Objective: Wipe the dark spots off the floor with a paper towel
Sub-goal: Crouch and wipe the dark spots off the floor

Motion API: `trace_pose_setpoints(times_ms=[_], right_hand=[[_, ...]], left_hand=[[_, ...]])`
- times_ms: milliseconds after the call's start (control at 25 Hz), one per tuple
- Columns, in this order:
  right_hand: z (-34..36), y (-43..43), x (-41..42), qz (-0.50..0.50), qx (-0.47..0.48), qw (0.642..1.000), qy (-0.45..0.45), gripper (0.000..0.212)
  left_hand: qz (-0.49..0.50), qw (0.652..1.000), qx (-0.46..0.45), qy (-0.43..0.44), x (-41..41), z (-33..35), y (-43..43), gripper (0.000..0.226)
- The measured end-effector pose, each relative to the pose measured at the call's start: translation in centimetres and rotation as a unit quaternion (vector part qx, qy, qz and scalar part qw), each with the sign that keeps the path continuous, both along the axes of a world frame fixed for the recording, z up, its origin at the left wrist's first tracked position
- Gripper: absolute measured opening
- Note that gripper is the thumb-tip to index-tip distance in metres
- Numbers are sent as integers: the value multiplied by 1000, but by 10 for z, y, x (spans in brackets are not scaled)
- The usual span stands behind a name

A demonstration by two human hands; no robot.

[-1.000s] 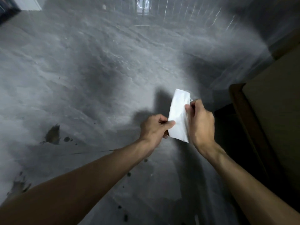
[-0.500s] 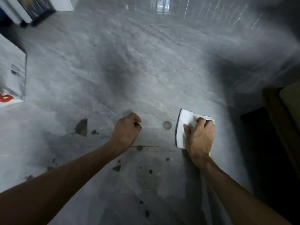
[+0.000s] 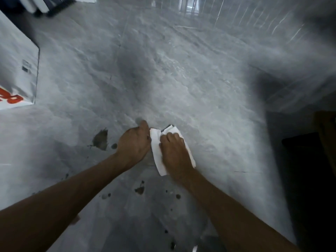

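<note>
A folded white paper towel (image 3: 156, 151) lies flat on the grey floor (image 3: 209, 110) under my right hand (image 3: 175, 153), which presses down on it with bent fingers. My left hand (image 3: 134, 142) rests just left of the towel, its fingertips touching the towel's upper left edge. A large dark spot (image 3: 101, 140) marks the floor left of my left hand, with a small one (image 3: 114, 146) beside it. Several smaller dark spots (image 3: 140, 190) are scattered on the floor between my forearms, closer to me.
A white box with red print (image 3: 16, 73) stands at the left edge. Dark wooden furniture (image 3: 325, 135) sits at the right edge with deep shadow below it. A glossy wall or glass panel (image 3: 236, 17) runs along the far side.
My right hand slid the towel left across the floor, over the round spot that lay between my hands. My left hand came to the towel's edge. The view shifted.
</note>
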State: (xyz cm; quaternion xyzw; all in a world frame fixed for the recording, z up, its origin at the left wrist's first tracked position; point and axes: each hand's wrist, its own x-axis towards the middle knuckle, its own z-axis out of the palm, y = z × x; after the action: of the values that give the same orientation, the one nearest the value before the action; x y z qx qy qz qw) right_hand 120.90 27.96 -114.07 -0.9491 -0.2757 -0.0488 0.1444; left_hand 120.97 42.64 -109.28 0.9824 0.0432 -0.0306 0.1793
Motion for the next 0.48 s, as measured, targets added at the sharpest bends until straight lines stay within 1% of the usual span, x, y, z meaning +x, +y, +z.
trace_pose_setpoints(times_ms=[40, 80, 160, 200, 280, 320, 360, 400, 440, 480], right_hand=[[0, -14, 8, 18, 2, 1000, 4, 22], [0, -44, 18, -11, -6, 1000, 13, 18], [-1, -126, 34, -143, -48, 988, 33, 16], [1, -165, 37, -221, -88, 971, 31, 19], [4, -200, 37, -357, -116, 926, 45, 23], [3, -192, 36, -409, -94, 907, 36, 24], [5, -168, 37, -438, -59, 897, 27, 24], [7, -135, 36, -441, -37, 896, 23, 24], [9, -96, 35, -424, -23, 905, 14, 25], [10, -53, 31, -380, -6, 925, 2, 25]], left_hand=[[15, 1000, -1, -10, 4, 0, -1, 13], [26, 1000, -8, -12, 5, 0, -2, 8], [34, 999, -23, -6, 4, -2, -9, 8], [36, 999, -27, -4, 1, -3, -12, 7], [36, 999, -36, 4, -3, -2, -18, 7], [35, 998, -46, 10, -2, 1, -19, 9], [34, 997, -60, 16, 0, 7, -15, 11], [33, 996, -77, 26, 3, 13, -8, 13], [35, 994, -96, 33, 6, 21, 2, 13], [45, 992, -109, 33, 9, 30, 18, 12]])
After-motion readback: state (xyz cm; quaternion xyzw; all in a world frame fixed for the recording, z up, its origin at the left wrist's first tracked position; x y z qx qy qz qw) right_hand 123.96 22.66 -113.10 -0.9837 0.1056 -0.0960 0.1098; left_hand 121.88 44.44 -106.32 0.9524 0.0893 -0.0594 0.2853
